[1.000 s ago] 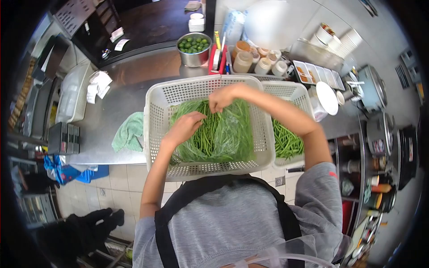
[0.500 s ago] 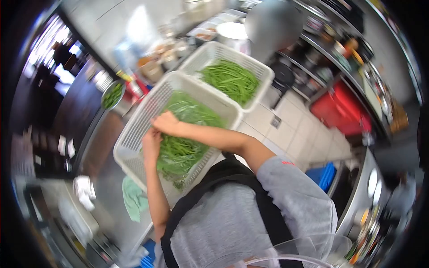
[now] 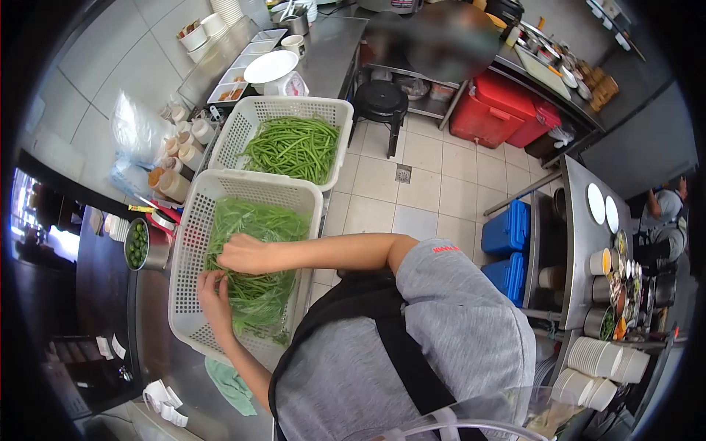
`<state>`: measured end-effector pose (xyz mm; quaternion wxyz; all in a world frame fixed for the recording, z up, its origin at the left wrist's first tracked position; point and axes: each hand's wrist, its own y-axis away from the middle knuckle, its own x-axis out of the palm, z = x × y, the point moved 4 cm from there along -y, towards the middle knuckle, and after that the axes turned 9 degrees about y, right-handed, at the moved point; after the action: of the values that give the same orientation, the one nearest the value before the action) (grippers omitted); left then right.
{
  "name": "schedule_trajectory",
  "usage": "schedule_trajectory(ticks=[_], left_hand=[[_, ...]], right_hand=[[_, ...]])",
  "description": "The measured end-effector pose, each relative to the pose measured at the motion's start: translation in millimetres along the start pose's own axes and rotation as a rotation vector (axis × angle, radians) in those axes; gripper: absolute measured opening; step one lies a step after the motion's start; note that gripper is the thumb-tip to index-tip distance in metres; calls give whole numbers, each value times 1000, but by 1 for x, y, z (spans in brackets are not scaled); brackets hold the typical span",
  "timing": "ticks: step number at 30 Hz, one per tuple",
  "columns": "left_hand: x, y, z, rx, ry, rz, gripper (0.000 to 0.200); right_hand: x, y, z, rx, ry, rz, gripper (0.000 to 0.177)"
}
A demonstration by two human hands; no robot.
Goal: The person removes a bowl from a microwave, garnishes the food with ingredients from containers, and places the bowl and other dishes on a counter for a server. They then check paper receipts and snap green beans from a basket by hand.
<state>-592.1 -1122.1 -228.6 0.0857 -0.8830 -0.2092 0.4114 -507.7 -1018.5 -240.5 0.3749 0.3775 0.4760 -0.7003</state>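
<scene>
A large white basket holds a clear plastic bag of green vegetables. My right hand is closed on the upper left part of the bag, knuckles up. Close below it, my left hand has its fingers curled at the bag's left edge, near the other hand. Behind this basket stands a second white basket with long green beans in it.
A metal pot of small green fruits stands left of the near basket. Behind the baskets is a scale. A green cloth lies below the near basket. A black stool and red cooler stand beyond. People are at far right.
The view has turned and sharpened, so the baskets appear further left and lower. Both hands remain close together at the bag's left side.
</scene>
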Motion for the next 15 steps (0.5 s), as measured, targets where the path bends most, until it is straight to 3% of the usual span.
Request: schedule_trajectory(ticks=[3, 6, 8, 9, 10, 11, 13, 15], left_hand=[[5, 7, -5, -221, 66, -55, 11], [6, 15, 0, -464, 459, -247, 12], [6, 17, 3, -439, 677, -309, 15], [5, 19, 1, -431, 718, -346, 15], [3, 22, 2, -437, 742, -405, 15], [2, 27, 9, -452, 785, -455, 16], [-8, 37, 12, -485, 769, -598, 16], [-15, 48, 17, -495, 795, -689, 16]], right_hand=[[-7, -3, -6, 27, -191, -90, 9], [-7, -17, -11, 57, -607, -250, 10], [9, -26, -12, 138, -1032, -97, 10], [19, -26, -10, 322, -1294, 93, 10], [19, -25, -8, 380, -1398, 155, 11], [28, -25, -7, 382, -1372, 170, 12], [22, -25, -7, 232, -919, 128, 16], [25, -17, -5, 87, -513, 295, 15]])
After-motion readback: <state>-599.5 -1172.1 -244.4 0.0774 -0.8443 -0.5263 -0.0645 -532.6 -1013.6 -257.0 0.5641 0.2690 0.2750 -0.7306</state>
